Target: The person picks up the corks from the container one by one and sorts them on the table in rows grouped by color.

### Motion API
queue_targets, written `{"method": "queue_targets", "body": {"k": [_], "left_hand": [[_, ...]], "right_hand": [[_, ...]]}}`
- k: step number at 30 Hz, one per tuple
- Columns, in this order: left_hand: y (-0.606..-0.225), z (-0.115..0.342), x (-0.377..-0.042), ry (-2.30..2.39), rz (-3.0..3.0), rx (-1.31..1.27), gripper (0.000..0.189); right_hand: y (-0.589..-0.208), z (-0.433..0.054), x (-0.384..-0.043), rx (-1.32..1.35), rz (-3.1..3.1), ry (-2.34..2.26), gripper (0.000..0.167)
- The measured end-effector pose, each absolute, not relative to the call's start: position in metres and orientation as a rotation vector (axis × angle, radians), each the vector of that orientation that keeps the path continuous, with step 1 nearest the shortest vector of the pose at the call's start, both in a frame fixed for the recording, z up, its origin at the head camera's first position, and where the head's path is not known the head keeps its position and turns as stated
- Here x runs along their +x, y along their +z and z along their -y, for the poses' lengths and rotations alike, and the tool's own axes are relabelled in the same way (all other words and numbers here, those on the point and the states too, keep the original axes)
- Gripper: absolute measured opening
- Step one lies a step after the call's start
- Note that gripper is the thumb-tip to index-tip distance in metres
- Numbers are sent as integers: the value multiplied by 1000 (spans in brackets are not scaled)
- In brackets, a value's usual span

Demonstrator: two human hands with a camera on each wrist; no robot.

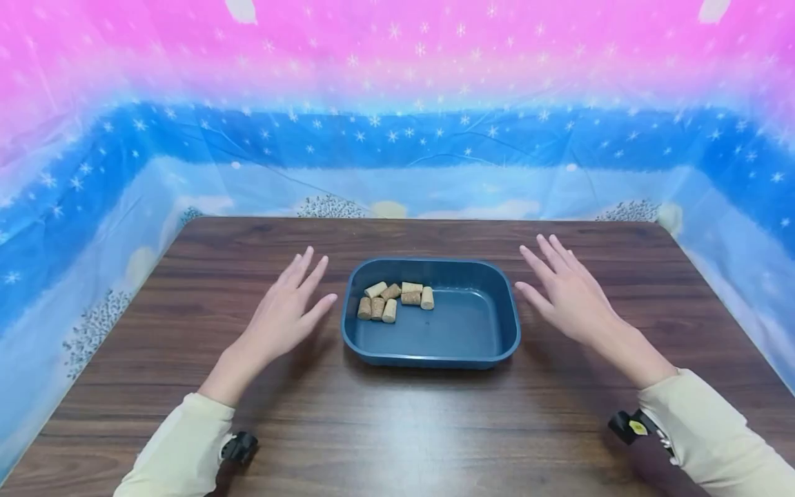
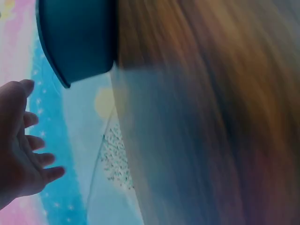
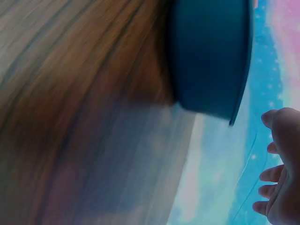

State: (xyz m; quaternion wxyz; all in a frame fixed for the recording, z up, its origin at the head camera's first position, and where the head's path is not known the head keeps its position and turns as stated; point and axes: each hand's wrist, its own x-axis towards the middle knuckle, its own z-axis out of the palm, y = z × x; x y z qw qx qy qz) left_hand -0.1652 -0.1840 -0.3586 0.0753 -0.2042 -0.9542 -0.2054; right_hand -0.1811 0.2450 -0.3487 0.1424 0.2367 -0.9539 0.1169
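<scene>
The left hand [image 1: 286, 310] is held out at 9 o'clock from the dark blue rounded tub [image 1: 459, 324], with loose, spread fingers and nothing in them. The right hand [image 1: 568, 297] is at 3 o'clock, spread the same way, with nothing in it. Each thumb is near the tub's side, and the wrist views show a gap there.

The tub sits on the brown wood table [image 1: 397, 428]. Eight wine corks [image 1: 389, 310] lie in a bunch inside it, from 9 to 11 o'clock. The tub's floor shows from 2 to 6 o'clock.

At 12 o'clock, a thin strip of wood runs between the tub and the table's far edge, with the snowflake cloth [image 1: 397, 138] just behind. At 6 o'clock the wood is much wider, so there is more room to move.
</scene>
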Motion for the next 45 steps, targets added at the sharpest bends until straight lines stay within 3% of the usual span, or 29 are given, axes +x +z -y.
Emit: {"method": "queue_targets", "body": {"k": [10, 15, 27, 45], "left_hand": [[-367, 158, -166, -1071, 2870, -531, 55], [-371, 159, -170, -1341, 2847, -373, 50], [-378, 160, -181, -2042, 2645, -176, 48], [-378, 164, -186, -2366, 2499, -164, 54]], "right_hand": [[-340, -215, -180, 734, 2752, 628, 51], [-341, -199, -183, 770, 2777, 779, 48], [-339, -170, -208, 787, 3007, 1142, 43], [-355, -132, -229, 793, 3149, 1146, 38]]}}
